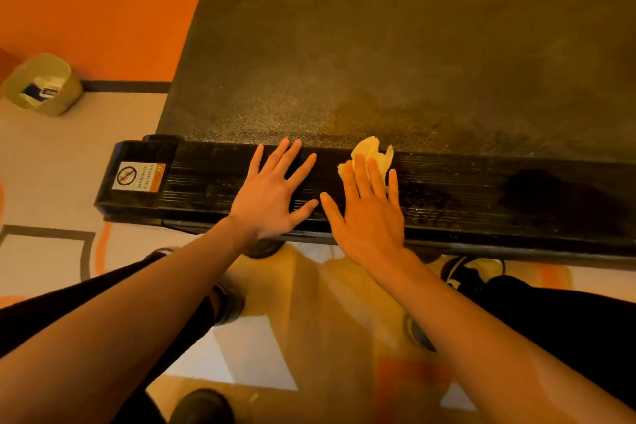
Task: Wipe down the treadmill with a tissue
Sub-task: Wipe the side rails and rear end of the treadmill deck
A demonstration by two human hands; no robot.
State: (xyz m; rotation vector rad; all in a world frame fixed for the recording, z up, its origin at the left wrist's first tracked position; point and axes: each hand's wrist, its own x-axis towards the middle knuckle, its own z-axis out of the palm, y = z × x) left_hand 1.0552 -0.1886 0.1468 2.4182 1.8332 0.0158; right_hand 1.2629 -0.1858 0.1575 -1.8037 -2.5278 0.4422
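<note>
Orange wall (96,10), dark strip (127,86) along its foot, pale carpet (69,162) with orange and grey shapes, small beige bin (43,84) with scraps beside the wall, warm light

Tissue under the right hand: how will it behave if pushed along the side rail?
Likely floppy: the tissue is crumpled and bunches out past the flat right hand. Probably very light, so it may slip out unless pressed against the ribbed rail.

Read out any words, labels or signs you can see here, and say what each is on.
"NO STEPPING": sideways on the white sticker at the left end of the treadmill side rail, beside a crossed-out circle sign.
Second line on that sticker: too blurred to read.
Packets in the bin: print too small to read.
</note>
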